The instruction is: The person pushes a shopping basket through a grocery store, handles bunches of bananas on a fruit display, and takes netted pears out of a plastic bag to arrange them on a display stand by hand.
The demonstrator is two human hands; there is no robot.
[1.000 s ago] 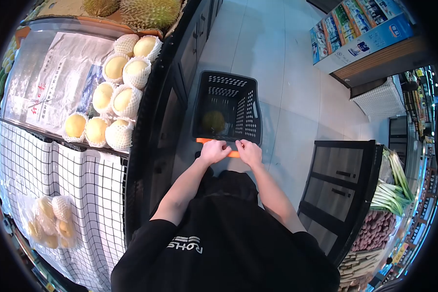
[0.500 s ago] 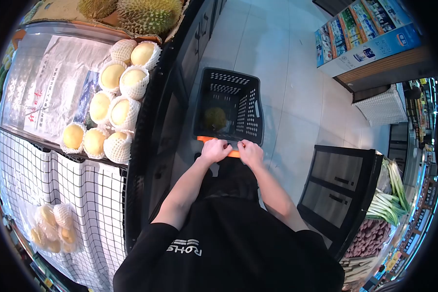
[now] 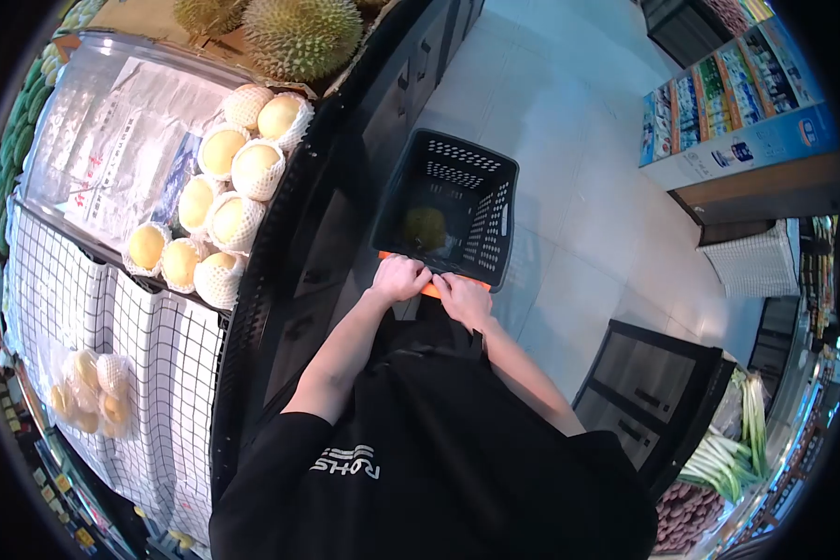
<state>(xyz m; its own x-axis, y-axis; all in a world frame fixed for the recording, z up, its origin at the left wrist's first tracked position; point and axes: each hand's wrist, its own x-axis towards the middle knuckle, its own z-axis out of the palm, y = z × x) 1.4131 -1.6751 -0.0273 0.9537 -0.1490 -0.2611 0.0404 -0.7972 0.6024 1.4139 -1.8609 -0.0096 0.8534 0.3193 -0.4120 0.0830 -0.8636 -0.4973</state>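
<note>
Both fists are wrapped around the orange handle (image 3: pixel 477 284) of a dark shopping basket (image 3: pixel 506 166) on the floor ahead of me. My left hand (image 3: pixel 401 278) grips the handle's left part, and my right hand (image 3: pixel 464 300) grips it just to the right, the two nearly touching. Inside the basket, at the near left of its bottom, lies a round yellowish-green fruit (image 3: pixel 424 227); its kind is hard to make out in the shade. Perforated walls surround it. My fingers hide most of the handle.
A stand on my left bears yellow melons (image 3: pixel 255 169) in foam nets, bagged fruit (image 3: pixel 91 392) and durians (image 3: pixel 301 35). Boxed goods (image 3: pixel 729 97) stand on a shelf at far right. Nearer right is a dark cabinet (image 3: pixel 646 390) with leeks (image 3: pixel 724 457). Tiled floor (image 3: pixel 569 187) runs between.
The view has turned slightly, so the basket appears tilted and a little farther right. The right-hand shelf and cabinet have also shifted right in view. Both hands keep their hold on the handle.
</note>
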